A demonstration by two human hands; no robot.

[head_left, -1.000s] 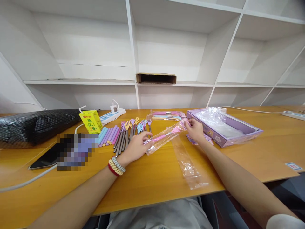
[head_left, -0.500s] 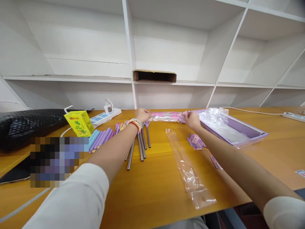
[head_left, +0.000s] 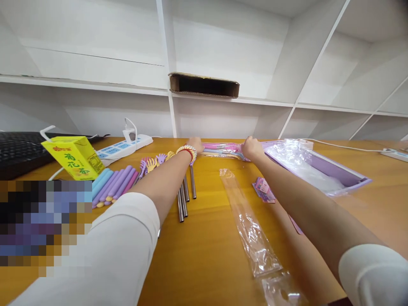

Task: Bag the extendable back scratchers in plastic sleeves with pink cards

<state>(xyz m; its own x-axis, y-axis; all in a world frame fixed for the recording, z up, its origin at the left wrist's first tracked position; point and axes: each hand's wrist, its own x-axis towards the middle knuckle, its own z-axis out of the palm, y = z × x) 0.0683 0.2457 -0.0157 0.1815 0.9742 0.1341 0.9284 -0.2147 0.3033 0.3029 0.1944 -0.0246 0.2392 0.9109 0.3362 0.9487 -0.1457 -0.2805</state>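
At the table's back edge, a clear-wrapped bundle of pink and light-coloured sticks lies between my hands. My left hand is closed at its left end, and my right hand is closed on its right end. Beside my left forearm are metal rods with purple and yellow claw-shaped heads. Blue, purple and pink tubes lie in a row farther left. A flat clear plastic sleeve stretches along the middle of the table. Small pink cards sit left of my right forearm.
A purple tray with clear plastic in it stands at the right. At the left are a yellow drink carton, a white power strip and a black wrapped item. White shelves behind hold a cardboard box.
The camera view has shifted and tilted down. Both hands remain at the ends of the wrapped bundle, where more light-coloured sticks now show below the pink ones.
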